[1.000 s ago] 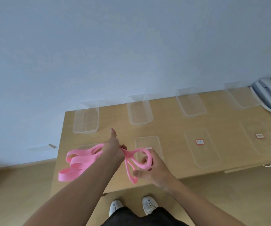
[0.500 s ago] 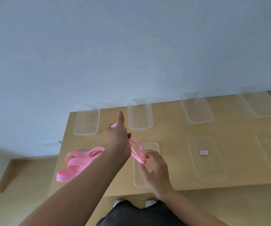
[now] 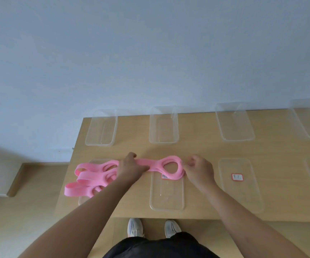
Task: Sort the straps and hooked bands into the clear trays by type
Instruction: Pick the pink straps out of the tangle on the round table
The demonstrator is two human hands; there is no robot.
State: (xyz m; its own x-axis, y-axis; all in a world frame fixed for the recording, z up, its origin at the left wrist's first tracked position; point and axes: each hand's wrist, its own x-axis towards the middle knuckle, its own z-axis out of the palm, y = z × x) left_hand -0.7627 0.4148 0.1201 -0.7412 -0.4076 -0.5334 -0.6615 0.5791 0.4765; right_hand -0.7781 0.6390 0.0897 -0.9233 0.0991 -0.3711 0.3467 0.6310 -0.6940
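A bundle of pink straps (image 3: 92, 178) stretches sideways above the near row of clear trays. My left hand (image 3: 130, 168) grips the bundle at its middle. My right hand (image 3: 198, 169) pinches the right loop end (image 3: 171, 167), which hangs over the labelled middle tray (image 3: 167, 200). The left loops fan out over the near-left tray (image 3: 82, 200) and past the table's left edge. No hooked band is in view.
Several clear trays stand in two rows on the wooden table (image 3: 202, 151): a back row (image 3: 163, 125) by the wall and a near row with red-edged labels (image 3: 237, 177). My shoes (image 3: 135, 228) show on the floor below the table's front edge.
Both hands came down toward the table and drew apart, pulling the pink straps out flat sideways. My left thumb, raised before, now curls on the bundle. The view shifted left.
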